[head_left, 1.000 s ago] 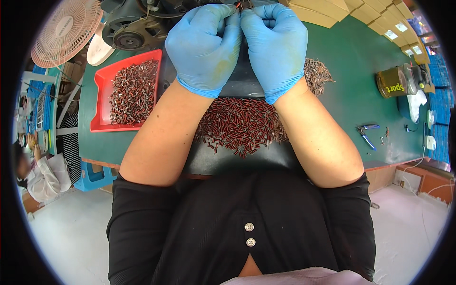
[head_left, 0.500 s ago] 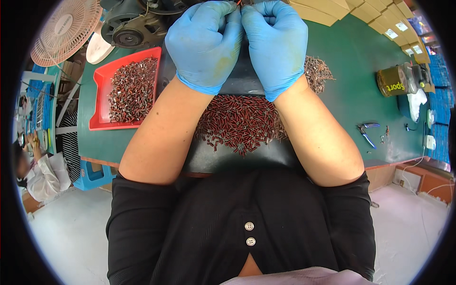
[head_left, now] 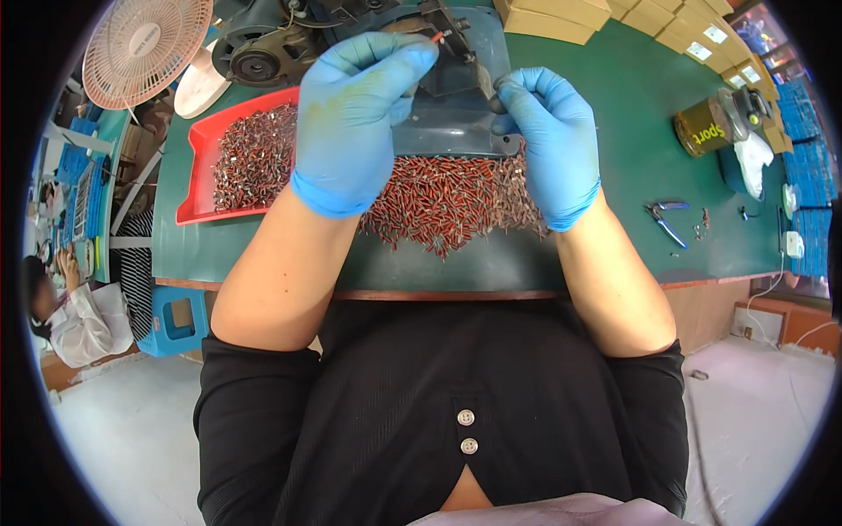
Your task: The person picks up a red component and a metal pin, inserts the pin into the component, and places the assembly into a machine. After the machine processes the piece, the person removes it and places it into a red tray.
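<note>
Both my hands wear blue gloves. My left hand (head_left: 355, 118) pinches a small red part (head_left: 436, 37) at its fingertips, up against a dark machine (head_left: 443, 66) at the far side of the green table (head_left: 614, 123). My right hand (head_left: 548, 140) rests with its fingers closed on the machine's right edge; what it grips is too small to tell. Below both hands lies a heap of small red and metal parts (head_left: 447, 202) on a dark mat.
A red tray (head_left: 195, 180) with several more parts sits to the left. A fan (head_left: 145, 44) stands at the back left. Pliers (head_left: 664, 219) lie on the right, near a round can (head_left: 706, 131). Cardboard boxes line the back. A seated person (head_left: 61, 307) works at far left.
My hands have come apart: the left one now holds a red part up at the machine, the right one has shifted right and lower. The view has tilted slightly.
</note>
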